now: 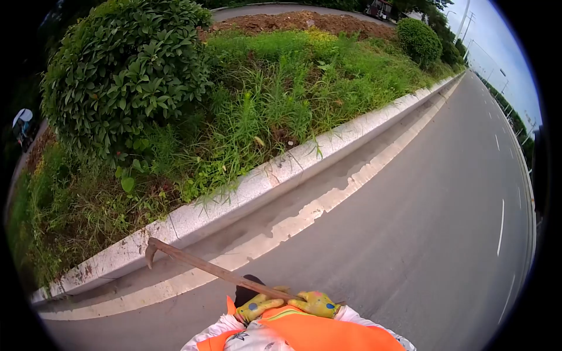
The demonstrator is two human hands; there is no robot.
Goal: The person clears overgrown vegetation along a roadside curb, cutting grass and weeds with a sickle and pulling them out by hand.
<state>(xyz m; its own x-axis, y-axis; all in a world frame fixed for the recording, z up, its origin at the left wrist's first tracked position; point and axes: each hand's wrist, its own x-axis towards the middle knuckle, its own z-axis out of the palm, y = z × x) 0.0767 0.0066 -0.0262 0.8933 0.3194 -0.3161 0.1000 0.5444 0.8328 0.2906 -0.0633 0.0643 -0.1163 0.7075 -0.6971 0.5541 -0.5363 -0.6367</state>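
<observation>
A hoe (218, 270) with a long brown wooden handle slants out to the left from my body. Its curved head (150, 253) appears just in front of the kerb's side, above the gutter; whether it touches is unclear. My left hand (259, 305), in a yellow glove with coloured spots, is closed round the handle near my waist. My right hand (316, 304), gloved the same way, closes on the handle's near end. Its fingertips are partly hidden. An orange vest (328, 330) and pale patterned sleeves show below the hands.
A pale stone kerb (275, 178) borders a planted strip with weeds (275, 111), a large round bush (129, 76) and a smaller bush (419, 42). A worn white line (310, 212) follows the gutter. Asphalt road (421, 205) stretches right. A rider (23, 130) is far left.
</observation>
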